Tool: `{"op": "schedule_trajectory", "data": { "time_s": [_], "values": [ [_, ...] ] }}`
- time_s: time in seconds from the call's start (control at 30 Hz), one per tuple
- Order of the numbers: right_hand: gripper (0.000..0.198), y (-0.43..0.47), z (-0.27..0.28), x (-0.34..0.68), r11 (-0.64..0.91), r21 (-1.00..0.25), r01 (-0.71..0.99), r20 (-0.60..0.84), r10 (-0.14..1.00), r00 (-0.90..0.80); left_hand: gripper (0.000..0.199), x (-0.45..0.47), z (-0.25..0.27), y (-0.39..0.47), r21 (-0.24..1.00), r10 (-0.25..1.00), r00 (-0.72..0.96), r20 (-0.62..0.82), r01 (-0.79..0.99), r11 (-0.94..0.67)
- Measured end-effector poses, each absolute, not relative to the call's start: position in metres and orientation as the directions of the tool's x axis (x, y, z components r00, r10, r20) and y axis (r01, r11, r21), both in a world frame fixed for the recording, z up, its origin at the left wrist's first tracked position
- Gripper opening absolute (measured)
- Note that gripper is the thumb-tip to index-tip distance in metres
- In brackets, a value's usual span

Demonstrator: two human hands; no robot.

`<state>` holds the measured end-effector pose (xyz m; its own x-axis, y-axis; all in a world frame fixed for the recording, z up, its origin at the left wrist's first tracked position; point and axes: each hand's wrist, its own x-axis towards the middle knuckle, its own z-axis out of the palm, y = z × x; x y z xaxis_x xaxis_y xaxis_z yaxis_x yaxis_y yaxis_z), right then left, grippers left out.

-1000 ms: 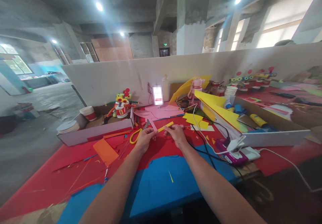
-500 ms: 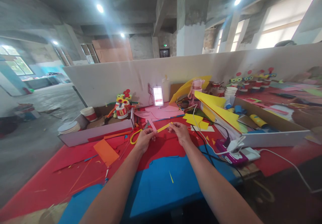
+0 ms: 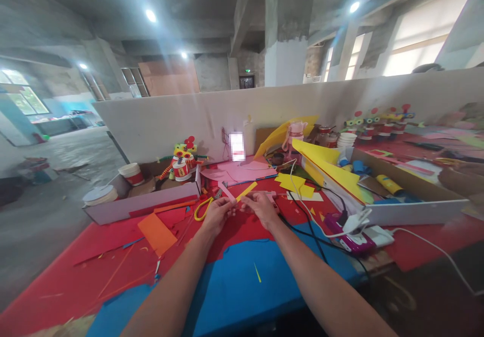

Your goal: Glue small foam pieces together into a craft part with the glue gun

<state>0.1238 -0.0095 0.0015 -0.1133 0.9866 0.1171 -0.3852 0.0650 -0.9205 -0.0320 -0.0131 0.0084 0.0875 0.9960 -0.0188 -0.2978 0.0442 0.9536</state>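
Note:
My left hand pinches the lower end of a pink paper strip, which slants up to the left. A yellow paper strip meets it there at an angle and points up to the right. My right hand has its fingertips closed at that joint, close beside the left fingertips. The fingers partly hide how the two ends overlap. Just left of my left hand lie scissors with yellow handles, and behind the strips are pink paper sheets.
A box with a cup robot figure stands on the left. To the right are yellow paper pieces, a purple power strip with cables, and a box of paper rolls. Blue sheets cover the near edge.
My right hand has moved left along the yellow strip to its joint with the pink one. The yellow strip's free end now shows and tilts up more steeply.

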Motion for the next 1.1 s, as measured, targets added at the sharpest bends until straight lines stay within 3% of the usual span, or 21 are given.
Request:
{"op": "schedule_trajectory", "data": {
  "time_s": [0.13, 0.33, 0.67, 0.83, 1.1],
  "values": [
    [0.038, -0.012, -0.002, 0.116, 0.123, -0.952, -0.282, 0.149, 0.986, -0.071, 0.034, -0.028, 0.01, -0.018, 0.968, 0.991, 0.134, -0.002, -0.25, 0.035],
    [0.039, -0.007, 0.003, 0.134, 0.162, -0.944, -0.287, 0.148, 0.986, 0.071, 0.035, -0.029, 0.011, -0.017, 0.971, 0.994, 0.113, 0.014, -0.237, 0.013],
    [0.037, 0.0, 0.006, 0.147, 0.249, -0.882, -0.399, 0.192, 0.965, 0.178, 0.032, -0.03, 0.012, -0.016, 0.974, 0.996, 0.092, 0.02, -0.227, 0.001],
    [0.042, 0.007, 0.004, 0.157, 0.249, -0.824, -0.509, 0.1, 0.948, 0.303, 0.032, -0.035, 0.01, -0.013, 0.973, 0.998, 0.056, 0.015, -0.233, -0.001],
    [0.035, 0.003, 0.002, 0.148, 0.184, -0.882, -0.434, 0.133, 0.98, 0.144, 0.036, -0.034, 0.007, -0.012, 0.95, 0.998, 0.051, -0.029, -0.308, 0.043]
  ]
}}
